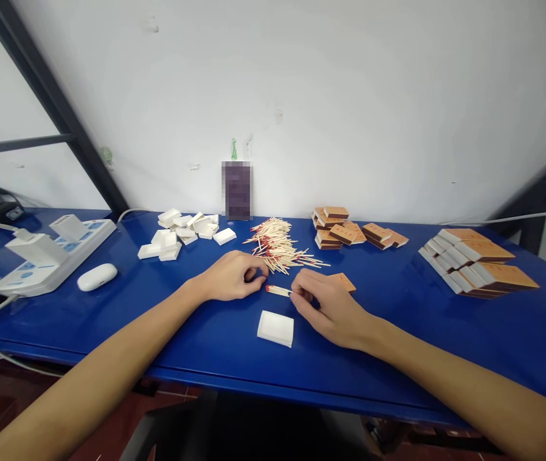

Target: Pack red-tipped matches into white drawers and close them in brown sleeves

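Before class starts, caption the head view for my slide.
Left hand and right hand flank a few matches near a match pile on a blue table.

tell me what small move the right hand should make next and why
I'd probably bring the small match bundle toward the white tray: the right hand has its fingertips at the bundle's plain ends, and the tray lies close by on the person's side.

soft light brightens the wall (pixel 350 96), edges stretch, and the dim floor (pixel 102 438) seems blurred.
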